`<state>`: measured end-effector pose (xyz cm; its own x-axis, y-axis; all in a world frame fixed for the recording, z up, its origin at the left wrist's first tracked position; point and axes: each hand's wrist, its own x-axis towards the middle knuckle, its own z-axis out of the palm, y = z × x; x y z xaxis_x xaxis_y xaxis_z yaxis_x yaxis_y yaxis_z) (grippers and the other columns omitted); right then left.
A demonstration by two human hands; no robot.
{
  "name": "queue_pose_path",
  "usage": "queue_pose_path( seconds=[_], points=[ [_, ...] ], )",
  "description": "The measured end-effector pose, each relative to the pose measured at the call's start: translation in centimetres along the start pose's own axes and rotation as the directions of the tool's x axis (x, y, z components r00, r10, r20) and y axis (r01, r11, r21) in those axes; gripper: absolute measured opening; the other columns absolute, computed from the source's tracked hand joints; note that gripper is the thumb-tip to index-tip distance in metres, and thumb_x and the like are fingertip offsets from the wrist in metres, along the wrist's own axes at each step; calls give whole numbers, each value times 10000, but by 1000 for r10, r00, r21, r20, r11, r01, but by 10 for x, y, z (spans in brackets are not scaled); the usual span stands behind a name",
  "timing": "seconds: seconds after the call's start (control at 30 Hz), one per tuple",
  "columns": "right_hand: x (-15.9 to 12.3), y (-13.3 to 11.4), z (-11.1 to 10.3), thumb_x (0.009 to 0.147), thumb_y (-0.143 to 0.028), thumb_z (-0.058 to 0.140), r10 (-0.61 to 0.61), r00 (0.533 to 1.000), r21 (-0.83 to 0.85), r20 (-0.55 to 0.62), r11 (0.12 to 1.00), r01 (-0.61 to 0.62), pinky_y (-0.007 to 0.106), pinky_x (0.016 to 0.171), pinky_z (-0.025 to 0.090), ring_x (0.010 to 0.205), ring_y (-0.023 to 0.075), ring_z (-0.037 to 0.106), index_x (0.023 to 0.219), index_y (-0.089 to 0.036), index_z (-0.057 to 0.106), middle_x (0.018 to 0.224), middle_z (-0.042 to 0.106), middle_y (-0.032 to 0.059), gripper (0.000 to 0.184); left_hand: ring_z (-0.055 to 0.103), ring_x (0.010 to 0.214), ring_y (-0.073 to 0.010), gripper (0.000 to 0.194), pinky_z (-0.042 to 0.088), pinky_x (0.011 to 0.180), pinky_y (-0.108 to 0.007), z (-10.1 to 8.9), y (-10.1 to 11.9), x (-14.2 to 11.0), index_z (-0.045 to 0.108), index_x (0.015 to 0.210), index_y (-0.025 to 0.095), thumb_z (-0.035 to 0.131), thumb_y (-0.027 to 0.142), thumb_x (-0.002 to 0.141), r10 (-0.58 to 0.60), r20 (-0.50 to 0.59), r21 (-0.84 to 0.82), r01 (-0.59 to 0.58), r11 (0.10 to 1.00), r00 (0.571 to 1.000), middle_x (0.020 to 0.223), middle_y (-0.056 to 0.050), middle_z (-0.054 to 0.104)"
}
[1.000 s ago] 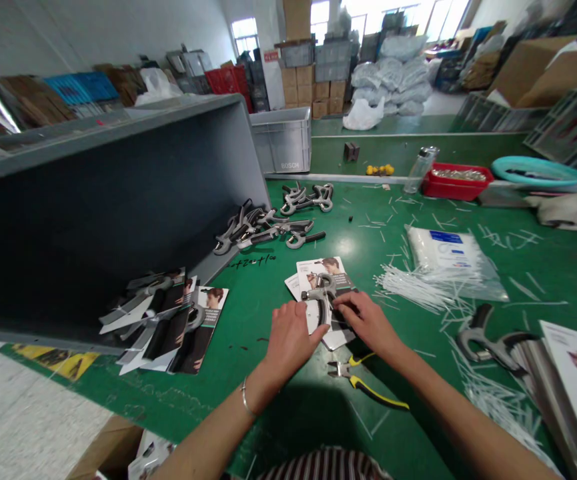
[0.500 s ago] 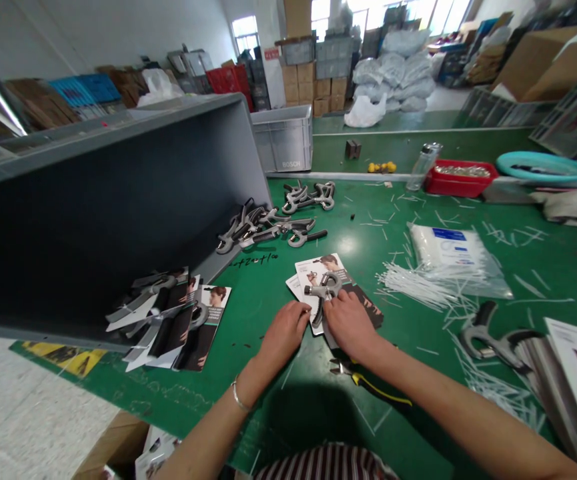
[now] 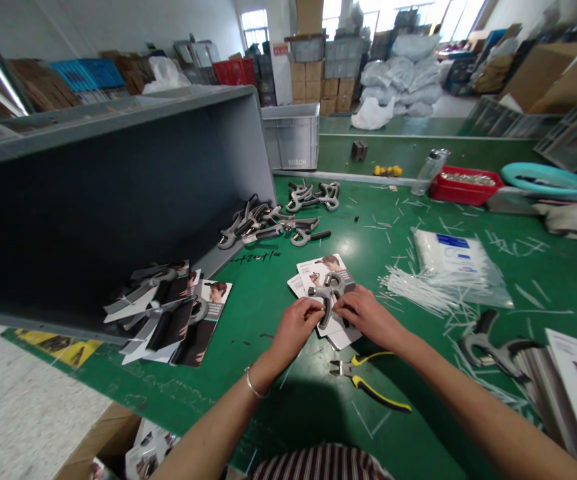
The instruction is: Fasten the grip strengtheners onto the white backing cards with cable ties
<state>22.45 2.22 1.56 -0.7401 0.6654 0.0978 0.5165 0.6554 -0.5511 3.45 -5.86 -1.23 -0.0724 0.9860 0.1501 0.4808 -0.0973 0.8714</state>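
Note:
A grey and black hand grip (image 3: 335, 285) lies on a printed backing card (image 3: 318, 268), with another card partly under it. At the grip's left handle, my left hand (image 3: 298, 327) is closed in a pinch, its fingertips touching the handle's edge. My right hand (image 3: 368, 313) pinches between the handles, over the card. Whatever is between either hand's fingertips is too small to make out. Just below, yellow and black cutting pliers (image 3: 363, 381) lie with their handles spread. White cable ties (image 3: 418, 288) are heaped to the right, by a plastic bag (image 3: 448, 250) of them.
A large grey crate (image 3: 263, 143) lies on its side at left, with carded hand grips (image 3: 203, 310) at its front edge. Loose hand grips (image 3: 268, 223) lie beyond the cards. At right are a stack of cards (image 3: 575, 387), a red tray (image 3: 465, 187) and a glass bottle (image 3: 429, 172).
My right hand has drawn back to the right off the hand grip, now pinching beside its handle. My left hand has shifted right to the left handle. The pliers show more fully.

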Motion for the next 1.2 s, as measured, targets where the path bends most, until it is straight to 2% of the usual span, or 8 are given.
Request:
queue_pose_path(
  seconds=[0.1,0.23,0.47,0.63,0.83,0.97,1.07,1.2],
  points=[
    [-4,3,8,948,-284,568,-11,998,41,-64,999,13,366,841,368,874,217,577,914,-233,718,882,711,31,162,635,865,-167,63,475,801,-271,2,1,-1,699,875,201,639,190,858,17,-8,-35,-17,999,1000,902,-22,692],
    [-6,-2,19,922,-328,616,104,984,25,-143,995,-102,350,774,371,853,227,562,927,-226,689,846,698,27,125,631,833,-165,62,475,771,-268,5,-3,-1,711,868,198,656,216,846,-12,-14,-65,11,998,1000,887,-21,693],
    [-11,-1,14,947,-280,582,-61,994,-134,-87,990,49,357,816,386,865,236,528,874,-206,669,839,673,61,135,639,745,-159,127,507,733,-275,7,-13,-2,699,862,157,700,266,795,-212,29,-355,208,911,977,824,-32,702],
    [-12,-3,11,962,-280,565,-96,993,-256,-69,964,76,337,799,391,856,225,514,869,-183,653,814,647,65,160,635,748,-157,162,500,731,-264,7,-11,-1,693,858,151,710,290,777,-236,54,-383,238,892,970,819,-29,696],
    [-6,-10,8,965,-267,563,-131,990,-337,-60,936,104,335,770,374,849,225,516,853,-184,653,796,651,64,166,630,789,-167,140,487,740,-260,6,-9,0,693,868,158,677,287,813,-158,55,-275,167,947,986,853,-35,690],
    [-5,-10,8,968,-283,558,-146,987,-309,-60,943,121,336,776,380,849,226,520,860,-181,648,812,655,66,174,624,843,-174,104,470,788,-271,1,-1,0,696,865,175,634,258,858,-26,47,-75,29,997,999,885,-36,687],
    [-5,-9,10,965,-292,565,-147,986,-249,-80,961,123,334,784,391,849,223,522,877,-181,643,824,659,64,162,628,888,-176,140,459,845,-279,-7,8,3,693,893,188,573,255,913,60,125,52,-67,996,990,914,-36,695],
    [-6,-11,11,956,-296,580,-134,985,-194,-106,975,111,339,779,391,846,224,523,903,-189,642,834,664,56,135,624,852,-193,222,460,804,-296,-15,23,6,663,877,173,484,267,967,41,213,305,-106,947,976,892,-61,685]
  ],
)
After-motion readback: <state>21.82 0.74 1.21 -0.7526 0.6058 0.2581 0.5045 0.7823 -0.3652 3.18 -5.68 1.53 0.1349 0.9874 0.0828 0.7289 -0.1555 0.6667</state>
